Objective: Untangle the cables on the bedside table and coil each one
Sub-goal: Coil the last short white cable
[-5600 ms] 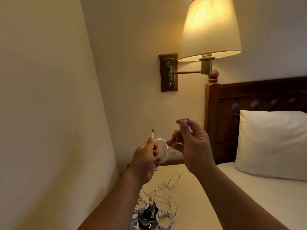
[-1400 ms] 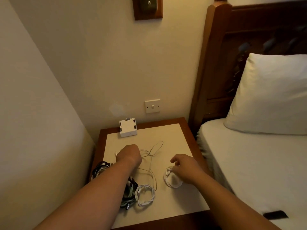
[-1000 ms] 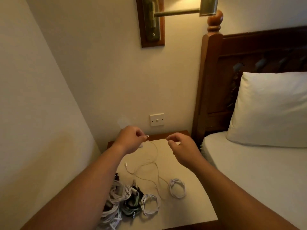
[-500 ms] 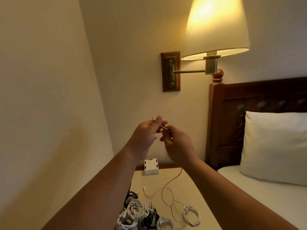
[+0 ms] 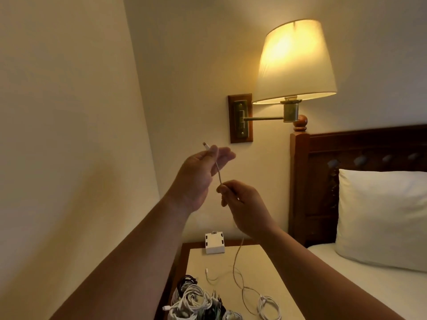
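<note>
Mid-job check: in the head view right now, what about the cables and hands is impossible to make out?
- Tangled pile: the bottom frame edge and the left forearm cut it off; the cable count is unclear.
- Thin white cable: the stretch behind the right hand is hidden.
- Connector above the left hand: too small to tell its type.
- White coil: cropped at the bottom edge.

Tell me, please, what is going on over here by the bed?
A person is sorting cables at the bedside table. The left hand pinches a thin white cable just below its plug, and the right hand grips it lower down; the rest trails loose onto the tabletop. One coiled white cable lies apart near the front, beside a heap of cables still waiting. A white charger block sits at the back.
</note>
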